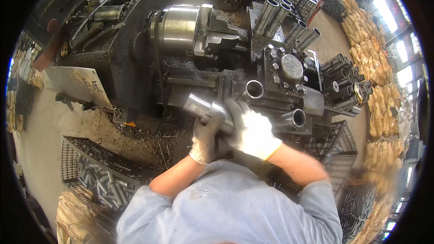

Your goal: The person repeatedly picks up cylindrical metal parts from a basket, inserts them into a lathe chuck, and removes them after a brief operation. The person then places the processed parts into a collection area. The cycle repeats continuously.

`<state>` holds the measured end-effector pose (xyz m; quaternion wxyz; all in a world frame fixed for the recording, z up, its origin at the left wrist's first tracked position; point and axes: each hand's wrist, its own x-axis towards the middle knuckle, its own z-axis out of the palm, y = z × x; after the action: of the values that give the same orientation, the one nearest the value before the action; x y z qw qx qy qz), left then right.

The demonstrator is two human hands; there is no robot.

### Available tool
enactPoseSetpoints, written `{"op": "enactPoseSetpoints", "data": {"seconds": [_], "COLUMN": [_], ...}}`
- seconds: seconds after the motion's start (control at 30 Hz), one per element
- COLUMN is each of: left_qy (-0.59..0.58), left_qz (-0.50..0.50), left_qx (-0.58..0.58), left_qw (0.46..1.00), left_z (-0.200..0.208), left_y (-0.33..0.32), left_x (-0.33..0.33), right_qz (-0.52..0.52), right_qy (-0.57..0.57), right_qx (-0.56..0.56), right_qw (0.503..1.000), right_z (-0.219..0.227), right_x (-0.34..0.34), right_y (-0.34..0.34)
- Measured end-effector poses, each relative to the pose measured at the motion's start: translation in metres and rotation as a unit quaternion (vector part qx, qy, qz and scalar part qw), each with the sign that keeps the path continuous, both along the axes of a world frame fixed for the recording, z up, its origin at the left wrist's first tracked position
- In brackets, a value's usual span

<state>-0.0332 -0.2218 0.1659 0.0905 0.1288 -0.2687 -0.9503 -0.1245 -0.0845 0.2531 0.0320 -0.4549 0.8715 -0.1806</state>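
Both my hands wear pale work gloves with dark, soiled fingers. Between them, in front of the lathe, is a shiny metal tube (197, 105), tilted with its bright end up to the left. My left hand (207, 131) is closed around its middle from below. My right hand (249, 129) wraps the tube's right end, which the glove partly hides. Just beyond my right hand a hollow steel tube (254, 89) stands on the machine, its open end up. Another tube (294, 118) lies to the right with its bore showing.
The lathe chuck (178, 25) is at the back, and the bolted tool post (291, 67) right of it. Several tubes (266, 16) stand behind the post; more are stacked at right (343, 81). A mesh crate (97, 153) of small metal pieces sits low left. Wrapped bundles (368, 45) line the right.
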Motion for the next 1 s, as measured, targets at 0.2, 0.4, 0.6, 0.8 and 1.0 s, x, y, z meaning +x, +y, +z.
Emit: {"op": "enactPoseSetpoints", "data": {"seconds": [0.2,0.4,0.6,0.8,1.0], "left_qy": [-0.305,-0.194,-0.132,0.061,0.160], "left_qz": [-0.077,-0.038,0.011,-0.001,0.105], "left_qx": [-0.085,0.024,-0.195,-0.660,-0.679], "left_qw": [0.945,0.980,0.972,0.749,0.708], "left_z": [-0.025,-0.072,-0.056,-0.007,-0.015], "left_y": [-0.001,-0.012,-0.016,0.053,0.086], "left_x": [-0.019,-0.001,0.013,-0.026,-0.078], "right_qz": [-0.175,-0.084,-0.043,-0.177,-0.164], "right_qy": [-0.400,-0.581,-0.443,-0.366,-0.121], "right_qx": [0.050,0.010,0.019,-0.242,-0.297], "right_qw": [0.898,0.809,0.895,0.881,0.933], "right_z": [-0.129,-0.160,-0.069,-0.026,-0.062], "right_x": [-0.009,-0.032,-0.011,-0.030,-0.055], "right_y": [0.041,0.069,0.113,0.217,0.169]}}
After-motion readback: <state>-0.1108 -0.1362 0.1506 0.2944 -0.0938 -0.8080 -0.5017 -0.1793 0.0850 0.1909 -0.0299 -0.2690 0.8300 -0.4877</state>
